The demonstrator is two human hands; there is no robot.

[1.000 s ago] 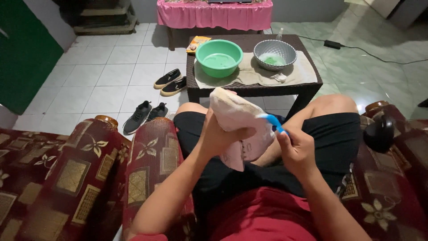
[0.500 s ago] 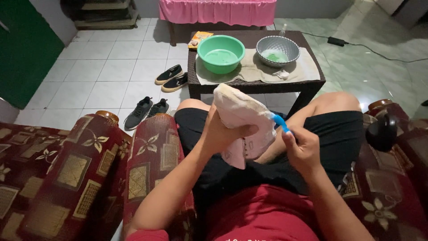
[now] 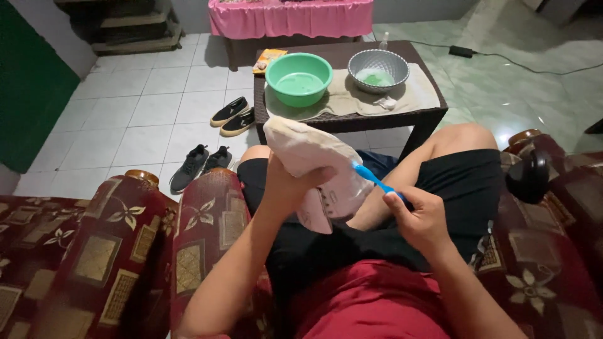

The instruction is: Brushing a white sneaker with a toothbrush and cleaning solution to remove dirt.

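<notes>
I sit in a patterned red armchair. My left hand (image 3: 290,188) grips a pale, off-white shoe (image 3: 317,160) from below, sole side up, above my lap. My right hand (image 3: 422,216) holds a blue toothbrush (image 3: 375,179) whose head rests against the shoe's side. On the dark low table (image 3: 352,119) in front of my knees stand a green plastic basin (image 3: 299,76) and a metal bowl (image 3: 378,68) with greenish liquid, both on a beige cloth (image 3: 411,94).
Two pairs of shoes lie on the white tiled floor: black slip-ons (image 3: 231,115) and dark sneakers (image 3: 200,164). A pink-skirted table (image 3: 290,17) stands at the back. A cable with adapter (image 3: 461,51) runs across the floor on the right. Armrests (image 3: 207,232) flank me.
The view has shifted a little. The brush and my right hand have moved slightly along the shoe's side; my left hand keeps its grip.
</notes>
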